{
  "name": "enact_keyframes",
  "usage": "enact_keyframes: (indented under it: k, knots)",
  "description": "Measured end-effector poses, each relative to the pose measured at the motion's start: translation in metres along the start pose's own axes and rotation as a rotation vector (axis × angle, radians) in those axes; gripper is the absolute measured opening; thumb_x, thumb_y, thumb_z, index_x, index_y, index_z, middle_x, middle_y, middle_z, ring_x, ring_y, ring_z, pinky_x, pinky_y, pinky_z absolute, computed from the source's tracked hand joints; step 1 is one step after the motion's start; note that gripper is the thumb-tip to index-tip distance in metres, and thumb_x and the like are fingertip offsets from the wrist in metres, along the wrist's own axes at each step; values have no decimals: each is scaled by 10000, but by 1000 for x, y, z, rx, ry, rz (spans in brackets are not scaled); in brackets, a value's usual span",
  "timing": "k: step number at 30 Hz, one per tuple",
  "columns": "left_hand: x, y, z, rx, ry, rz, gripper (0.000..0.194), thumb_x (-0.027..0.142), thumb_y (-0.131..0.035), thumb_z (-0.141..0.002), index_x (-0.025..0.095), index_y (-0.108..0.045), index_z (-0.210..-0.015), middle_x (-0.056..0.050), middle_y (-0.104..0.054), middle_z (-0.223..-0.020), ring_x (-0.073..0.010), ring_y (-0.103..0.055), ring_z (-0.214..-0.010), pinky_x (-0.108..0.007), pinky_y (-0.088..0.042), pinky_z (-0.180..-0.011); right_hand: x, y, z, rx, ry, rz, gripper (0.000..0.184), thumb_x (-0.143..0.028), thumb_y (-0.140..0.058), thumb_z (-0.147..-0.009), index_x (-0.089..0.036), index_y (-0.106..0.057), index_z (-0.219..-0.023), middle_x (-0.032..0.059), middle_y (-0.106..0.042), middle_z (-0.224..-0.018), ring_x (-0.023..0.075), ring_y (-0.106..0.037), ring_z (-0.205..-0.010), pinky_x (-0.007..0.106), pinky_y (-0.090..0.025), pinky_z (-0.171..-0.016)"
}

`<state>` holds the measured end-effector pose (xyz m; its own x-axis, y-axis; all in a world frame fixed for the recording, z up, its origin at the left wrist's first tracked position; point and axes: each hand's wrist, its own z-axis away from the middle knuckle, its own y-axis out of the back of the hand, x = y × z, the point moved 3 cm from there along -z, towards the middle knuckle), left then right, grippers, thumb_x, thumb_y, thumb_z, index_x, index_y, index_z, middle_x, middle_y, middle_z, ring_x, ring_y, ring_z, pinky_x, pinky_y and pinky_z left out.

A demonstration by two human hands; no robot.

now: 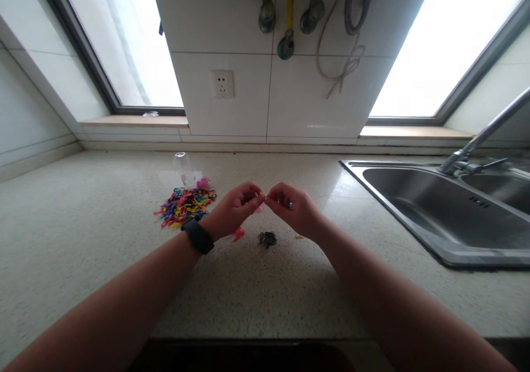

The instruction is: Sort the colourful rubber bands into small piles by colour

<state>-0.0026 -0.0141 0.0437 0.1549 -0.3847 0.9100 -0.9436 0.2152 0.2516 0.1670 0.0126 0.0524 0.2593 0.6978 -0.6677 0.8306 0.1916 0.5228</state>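
My left hand [234, 209], with a dark band on the wrist, and my right hand [296, 206] meet fingertip to fingertip above the counter. Pinched between them is a tiny yellow rubber band [262, 195], mostly covered by the fingers. Left of my left hand lies a heap of many-coloured rubber bands [186, 205]. A small cluster of black rubber bands [269, 239] rests below the hands. Red bands [238, 233] lie under my left wrist, and a bit of pink [259, 209] shows behind its fingers. Something small and yellow [299, 237] lies beside my right wrist.
A clear plastic cup [183, 168] stands behind the heap, near a pink piece [203, 182]. To the right is a steel sink [397, 234] with a faucet [467, 159]. The speckled counter [256, 300] ends in front of me. A wall socket [222, 84] and hoses are at the back.
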Motion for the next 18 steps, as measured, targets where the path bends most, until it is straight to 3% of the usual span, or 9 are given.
enact_keyframes:
  k: [12,18]
  knots:
    - [-1,2,0,-6,-28,-133,273,440,-576,-905,168,-571,-919,45,-450,-671,-82,-376,-578,-201,-290,-514,6,0,-2,9,-6,-205,179,-344,-570,-911,-180,-571,-841,-30,-539,-685,92,-453,-618,233,-367,-572]
    - [-2,2,3,-106,-80,-305,265,417,-535,-930,162,-606,-935,35,-467,-684,-91,-392,-607,-213,-316,-548,4,7,-5,29,-82,-324,218,-384,-567,-912,-180,-584,-837,-32,-560,-667,79,-442,-563,229,-364,-534]
